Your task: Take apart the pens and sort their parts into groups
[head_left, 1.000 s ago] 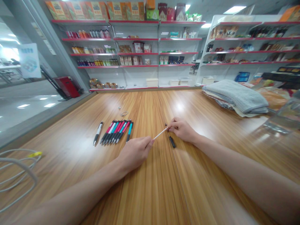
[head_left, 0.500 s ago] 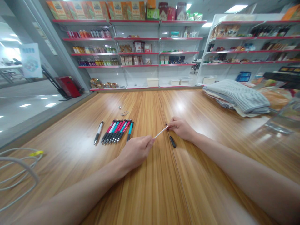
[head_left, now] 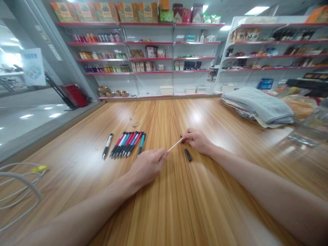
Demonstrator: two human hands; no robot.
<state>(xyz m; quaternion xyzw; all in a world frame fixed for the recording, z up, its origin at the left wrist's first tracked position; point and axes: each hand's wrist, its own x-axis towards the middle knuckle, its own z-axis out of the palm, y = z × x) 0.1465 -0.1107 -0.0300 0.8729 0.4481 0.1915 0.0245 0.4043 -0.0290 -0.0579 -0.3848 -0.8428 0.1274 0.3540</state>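
A thin white pen refill (head_left: 175, 145) runs slantwise between my two hands, just above the wooden table. My left hand (head_left: 148, 164) is closed around its near end, palm down. The far end is pinched in the fingertips of my right hand (head_left: 196, 140), where small dark bits show that I cannot make out. Just below my right hand lies a short black pen part (head_left: 188, 155). Left of my left hand, several click pens (head_left: 126, 145) in pink, teal and white lie side by side. A teal pen (head_left: 141, 143) and a white-and-black pen (head_left: 107, 146) flank them slightly apart.
A wire ring (head_left: 136, 124) and a small metal piece (head_left: 130, 118) lie beyond the pens. Folded cloths (head_left: 258, 104) and a clear container (head_left: 312, 126) sit at the right. A coiled white cable (head_left: 36, 191) is at the left edge. Stocked shelves (head_left: 151, 58) stand behind.
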